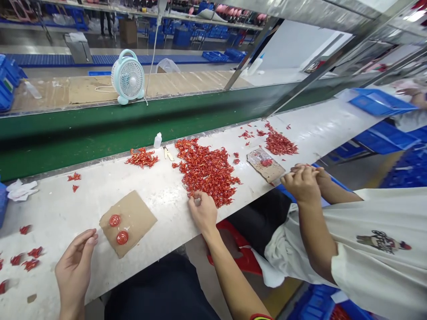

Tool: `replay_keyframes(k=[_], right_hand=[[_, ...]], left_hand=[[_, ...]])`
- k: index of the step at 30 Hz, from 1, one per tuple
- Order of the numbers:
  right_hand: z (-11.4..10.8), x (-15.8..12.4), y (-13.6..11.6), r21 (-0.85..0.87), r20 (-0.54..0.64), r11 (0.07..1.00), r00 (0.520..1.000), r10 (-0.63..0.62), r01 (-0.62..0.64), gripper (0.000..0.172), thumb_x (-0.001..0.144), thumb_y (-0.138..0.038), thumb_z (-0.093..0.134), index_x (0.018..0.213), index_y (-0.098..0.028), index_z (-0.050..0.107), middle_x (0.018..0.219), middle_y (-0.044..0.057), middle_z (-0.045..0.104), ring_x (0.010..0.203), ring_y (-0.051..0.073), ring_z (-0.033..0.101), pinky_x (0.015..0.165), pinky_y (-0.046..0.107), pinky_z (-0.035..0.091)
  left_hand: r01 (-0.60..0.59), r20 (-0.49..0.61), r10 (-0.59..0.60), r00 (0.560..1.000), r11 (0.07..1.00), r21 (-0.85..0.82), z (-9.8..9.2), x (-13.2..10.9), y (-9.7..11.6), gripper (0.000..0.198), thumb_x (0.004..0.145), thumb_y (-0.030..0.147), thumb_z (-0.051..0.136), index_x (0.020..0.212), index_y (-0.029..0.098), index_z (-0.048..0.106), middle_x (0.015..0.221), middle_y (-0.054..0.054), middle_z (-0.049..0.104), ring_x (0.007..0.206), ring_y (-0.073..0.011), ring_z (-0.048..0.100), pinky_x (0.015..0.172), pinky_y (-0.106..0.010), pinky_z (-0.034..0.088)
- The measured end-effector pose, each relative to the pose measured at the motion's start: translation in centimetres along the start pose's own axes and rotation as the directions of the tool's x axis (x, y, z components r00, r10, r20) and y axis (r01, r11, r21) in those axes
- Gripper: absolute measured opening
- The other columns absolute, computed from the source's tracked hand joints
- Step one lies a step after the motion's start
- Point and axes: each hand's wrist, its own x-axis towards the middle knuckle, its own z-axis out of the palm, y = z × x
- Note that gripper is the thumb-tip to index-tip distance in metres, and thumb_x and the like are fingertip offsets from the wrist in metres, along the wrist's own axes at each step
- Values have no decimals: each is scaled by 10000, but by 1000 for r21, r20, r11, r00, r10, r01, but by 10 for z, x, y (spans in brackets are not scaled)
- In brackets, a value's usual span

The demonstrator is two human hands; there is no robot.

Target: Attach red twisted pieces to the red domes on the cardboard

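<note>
My right hand (pixel 204 212) is at the near left edge of a large heap of small, pointed red pieces (pixel 208 171). Its thumb and forefinger are pinched at one of the red pieces. My left hand (pixel 76 266) hovers just left of a square of brown cardboard (pixel 133 213). Its fingertips and thumb come together, and I cannot see whether anything sits between them. Two round, shiny red discs (pixel 115 220) lie on the cardboard. Several spiky red pieces (pixel 30 265) lie apart on the white worktop, left of my left hand.
A smaller red heap (pixel 142 158), a small white bottle (pixel 158 140) and pale strips (pixel 168 154) lie along the back edge. On the right, a co-worker's hands (pixel 305 182) are beside another cardboard (pixel 265 164) and red heap (pixel 280 142). A fan (pixel 128 78) stands beyond the green channel.
</note>
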Motion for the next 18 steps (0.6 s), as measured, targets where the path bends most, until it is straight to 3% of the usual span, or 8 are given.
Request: replay_keyframes(k=[5, 10, 14, 18], right_hand=[[2, 4, -4, -5, -33, 1000, 999, 22, -22, 184, 877, -347, 545, 949, -203, 634, 915, 91, 715, 889, 273, 585, 800, 381, 447], [-15, 15, 6, 19, -32, 1000, 999, 15, -14, 245, 844, -380, 618, 983, -182, 656, 903, 89, 693, 867, 261, 600, 807, 379, 456], [-34, 23, 22, -36, 50, 998, 998, -43, 45, 241, 874, -354, 567, 951, -175, 710, 871, 89, 688, 844, 255, 605, 836, 391, 448], [-37, 32, 27, -56, 129, 994, 988, -88, 96, 286, 917, -359, 522, 894, -203, 761, 832, 79, 688, 812, 243, 595, 820, 378, 437]], left_hand=[[-9, -28, 9, 1000, 999, 31, -3, 1, 4, 334, 751, 441, 816, 993, 213, 781, 1051, -50, 773, 918, -204, 718, 977, -367, 562], [19, -63, -18, 998, 1000, 11, -8, -1, 6, 350, 746, 428, 824, 1015, 209, 776, 1085, -49, 770, 939, -203, 713, 1050, -403, 529], [40, -80, -38, 996, 999, 15, -8, -2, 3, 361, 750, 428, 821, 1029, 204, 774, 1092, -49, 771, 932, -199, 714, 1069, -419, 521], [48, -83, -46, 996, 999, 25, -5, -2, 3, 377, 747, 436, 814, 1031, 191, 774, 1101, -61, 774, 965, -224, 723, 1080, -439, 519]])
